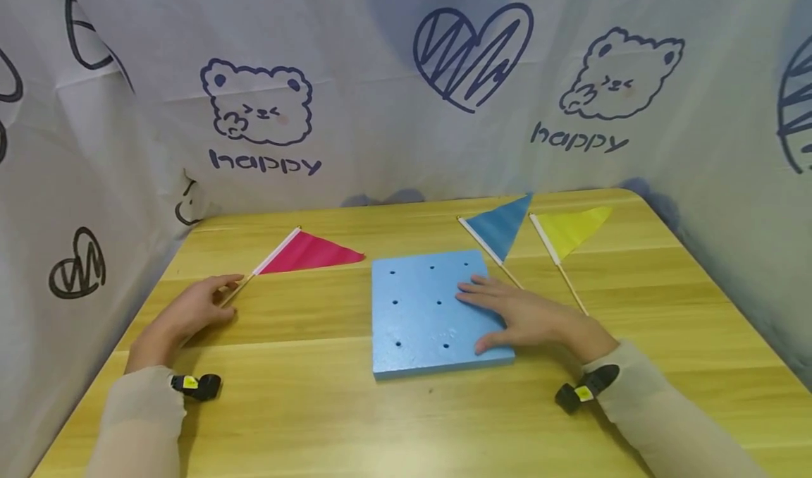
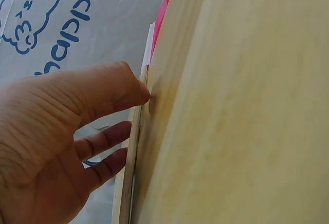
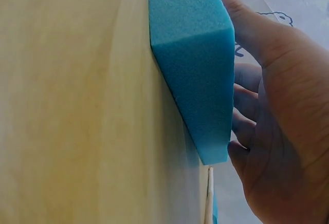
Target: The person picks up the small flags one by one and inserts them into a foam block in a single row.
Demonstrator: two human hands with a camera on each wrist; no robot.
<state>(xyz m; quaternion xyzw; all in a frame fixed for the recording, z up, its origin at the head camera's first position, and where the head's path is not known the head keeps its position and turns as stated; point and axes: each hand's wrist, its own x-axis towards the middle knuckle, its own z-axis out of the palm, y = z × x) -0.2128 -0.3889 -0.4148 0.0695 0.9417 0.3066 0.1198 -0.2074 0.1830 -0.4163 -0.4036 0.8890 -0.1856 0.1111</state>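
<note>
On the left of the table, a pink pennant flag (image 1: 311, 254) lies with its white sleeve and thin wooden stick slanting toward me. My left hand (image 1: 190, 314) is at the stick's lower end, thumb and fingers spread on either side of it. In the left wrist view a gap shows between the thumb and fingers of the left hand (image 2: 67, 131). A light blue foam board (image 1: 415, 323) with several small holes lies flat in the middle. Across its right part rests my right hand (image 1: 526, 316), fingers spread; the right wrist view shows the foam board's (image 3: 195, 75) thick side.
Behind the right hand lie a blue pennant flag (image 1: 501, 228) and a yellow pennant flag (image 1: 571, 233), sticks pointing toward me. The wooden table (image 1: 304, 407) is bounded at the back and sides by a white printed cloth (image 1: 368, 125).
</note>
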